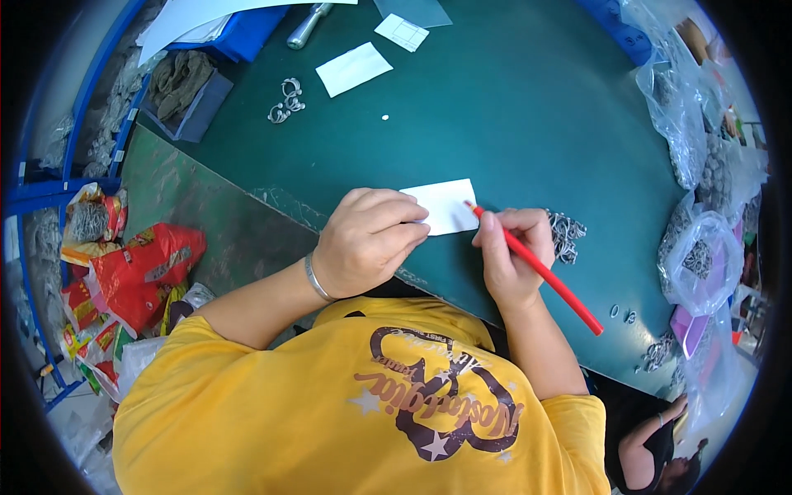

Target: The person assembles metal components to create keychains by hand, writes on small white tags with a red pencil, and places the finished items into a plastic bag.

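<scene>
My left hand [369,241], a metal bangle on its wrist, has curled fingers closed over the left edge of a small white card [450,208]. The thumb and the underside of that grip are mostly hidden. In my right hand [518,256] is a long red pen [554,282], pinched between thumb and fingers and slanting up to the left. Its tip lies over the right part of the card; whether it touches cannot be told. Just beyond my right knuckles lies a heap of silver metal rings [566,238], partly covered by the hand.
Up left on the green table [528,107] lie several metal rings [287,101], a blank white card [354,69], a printed card [402,32] and a metal-handled tool [309,26]. Plastic bags [701,256] line the right edge. Red bags [148,272] stand left. A person [652,445] sits lower right.
</scene>
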Tool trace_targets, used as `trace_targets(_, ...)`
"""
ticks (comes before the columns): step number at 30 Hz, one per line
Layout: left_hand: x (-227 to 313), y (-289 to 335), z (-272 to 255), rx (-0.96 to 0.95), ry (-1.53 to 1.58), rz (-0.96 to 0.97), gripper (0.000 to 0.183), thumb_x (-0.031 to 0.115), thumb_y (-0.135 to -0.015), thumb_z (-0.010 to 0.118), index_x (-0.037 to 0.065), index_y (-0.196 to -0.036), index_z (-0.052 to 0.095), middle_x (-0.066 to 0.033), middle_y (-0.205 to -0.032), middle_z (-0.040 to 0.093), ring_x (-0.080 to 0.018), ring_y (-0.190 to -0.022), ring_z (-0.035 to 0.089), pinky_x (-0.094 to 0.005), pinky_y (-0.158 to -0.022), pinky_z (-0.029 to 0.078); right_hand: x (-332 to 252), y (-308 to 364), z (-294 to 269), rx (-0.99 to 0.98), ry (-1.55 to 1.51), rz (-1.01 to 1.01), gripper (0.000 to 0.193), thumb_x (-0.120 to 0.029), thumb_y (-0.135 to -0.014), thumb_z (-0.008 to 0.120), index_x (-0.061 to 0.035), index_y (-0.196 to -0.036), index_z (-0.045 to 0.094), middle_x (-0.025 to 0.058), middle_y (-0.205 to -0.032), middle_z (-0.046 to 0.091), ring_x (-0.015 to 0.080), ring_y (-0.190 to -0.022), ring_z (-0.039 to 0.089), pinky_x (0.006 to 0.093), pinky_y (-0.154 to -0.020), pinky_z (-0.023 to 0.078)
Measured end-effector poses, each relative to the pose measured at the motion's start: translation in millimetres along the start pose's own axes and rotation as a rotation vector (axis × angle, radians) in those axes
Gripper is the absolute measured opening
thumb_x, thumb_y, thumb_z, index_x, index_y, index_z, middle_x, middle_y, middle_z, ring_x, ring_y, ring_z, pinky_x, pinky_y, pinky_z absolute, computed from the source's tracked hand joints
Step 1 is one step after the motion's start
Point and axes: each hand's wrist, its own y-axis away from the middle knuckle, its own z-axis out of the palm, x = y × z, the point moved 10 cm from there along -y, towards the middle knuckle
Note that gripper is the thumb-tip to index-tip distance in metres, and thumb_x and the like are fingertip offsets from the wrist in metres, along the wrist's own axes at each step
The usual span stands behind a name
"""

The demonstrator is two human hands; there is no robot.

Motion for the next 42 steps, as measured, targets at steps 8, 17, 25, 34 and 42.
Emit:
trace_targets(8, -1.8, 0.5, 1.9, -0.006, -0.007, -0.01, 0.016, 0.005, -0.07, 0.076, 0.005, -0.086, 0.071, -0.007, -0.094, 0.068, -0.0239, -0.091, 0.063, -0.0357, -0.077, 0.047, -5.9, -5.7, 25.5, -0.141, 0.057, -0.003, 0.021, -0.002, -0.079, 0.071, -0.0051, -0.072, 0.051, 0.0062, -0.057, 0.053, 0.0193, -0.047, 0.05, 0.0286, -0.045, 0.039)
trace_targets(17, -3.7, -0.5, 1.8, -0.013, -0.003, -0.028, 0.016, 0.005, -0.069, 0.076, 0.005, -0.084, 0.072, -0.0062, -0.094, 0.068, -0.0229, -0.093, 0.062, -0.0354, -0.078, 0.046, -10.2, -9.7, 32.1, -0.19, 0.17, -0.031, 0.022, -0.004, -0.078, 0.071, -0.0055, -0.072, 0.05, 0.0081, -0.059, 0.052, 0.0238, -0.051, 0.051, 0.0326, -0.048, 0.04)
trace_targets(25, -4.1, -0.9, 2.2, -0.019, 0.007, -0.033, 0.017, 0.005, -0.068, 0.077, 0.005, -0.084, 0.072, -0.0058, -0.094, 0.068, -0.0229, -0.092, 0.062, -0.0349, -0.078, 0.046, -7.9, -8.6, 27.4, -0.192, 0.139, 0.039, 0.02, -0.002, -0.082, 0.068, -0.0039, -0.073, 0.05, 0.0092, -0.062, 0.053, 0.0228, -0.05, 0.051, 0.0317, -0.046, 0.039)
trace_targets(34, -4.6, -1.1, 2.2, -0.033, 0.015, -0.043, 0.016, 0.005, -0.069, 0.077, 0.005, -0.084, 0.072, -0.0066, -0.095, 0.068, -0.0233, -0.092, 0.062, -0.0349, -0.078, 0.046, -8.3, -8.4, 26.2, -0.243, 0.154, 0.001, 0.019, 0.0, -0.08, 0.067, -0.0036, -0.073, 0.05, 0.0097, -0.063, 0.052, 0.0238, -0.049, 0.05, 0.0328, -0.046, 0.038)
trace_targets(42, -6.0, -0.2, 2.1, -0.027, 0.021, -0.038, 0.013, 0.006, -0.071, 0.075, 0.004, -0.083, 0.071, -0.0073, -0.094, 0.067, -0.0232, -0.091, 0.061, -0.0355, -0.077, 0.046, -14.2, -11.1, 33.1, -0.236, 0.149, -0.064, 0.019, 0.003, -0.08, 0.065, -0.004, -0.072, 0.049, 0.0096, -0.062, 0.051, 0.0223, -0.05, 0.049, 0.0308, -0.047, 0.038)
